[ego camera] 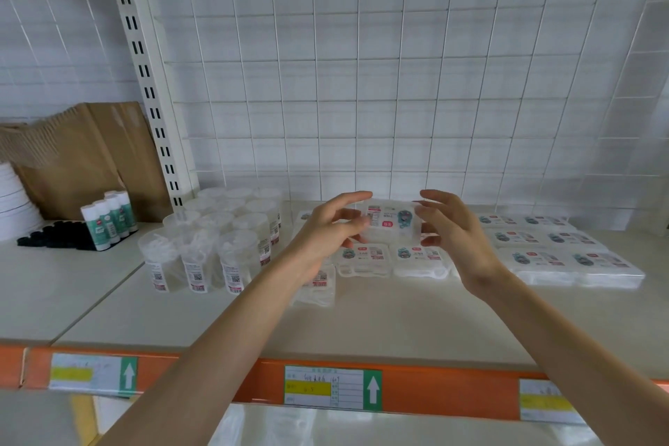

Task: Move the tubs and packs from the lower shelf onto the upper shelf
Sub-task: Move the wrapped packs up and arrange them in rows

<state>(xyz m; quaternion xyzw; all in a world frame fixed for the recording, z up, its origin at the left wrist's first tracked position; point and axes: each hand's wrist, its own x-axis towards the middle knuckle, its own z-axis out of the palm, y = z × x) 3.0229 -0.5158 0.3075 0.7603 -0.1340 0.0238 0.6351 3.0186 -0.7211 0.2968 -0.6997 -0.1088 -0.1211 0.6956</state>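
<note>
**Item in hand:** one clear pack (pixel 392 224), label facing you. You hold it between your left hand (pixel 331 228) and your right hand (pixel 458 232). The fingertips of each hand curl onto one short end in a narrow pinch. The pack is clear of the shelf (pixel 362 319), over the middle rows.

**Beneath and beside it:**
- A row of flat packs (pixel 391 259) lies directly under your hands.
- A further block of flat packs (pixel 564 250) lies to the right, in neat rows.
- One loose pack (pixel 320 286) lies under your left wrist.

**Left of your hands:** a cluster of round tubs (pixel 217 246), upright and lidded, each holding thin white sticks. They stand near your left forearm.

**Next bay left:**
- Glue sticks (pixel 110 219), standing.
- Black caps (pixel 54 238).
- Brown paper bags (pixel 83 156) leaning on the wall.
- A white stack (pixel 14 199), contents unclear.

**Behind:** a wire grid (pixel 362 83).

**Front edge:** an orange rail (pixel 434 395) with paper labels (pixel 333 387).
</note>
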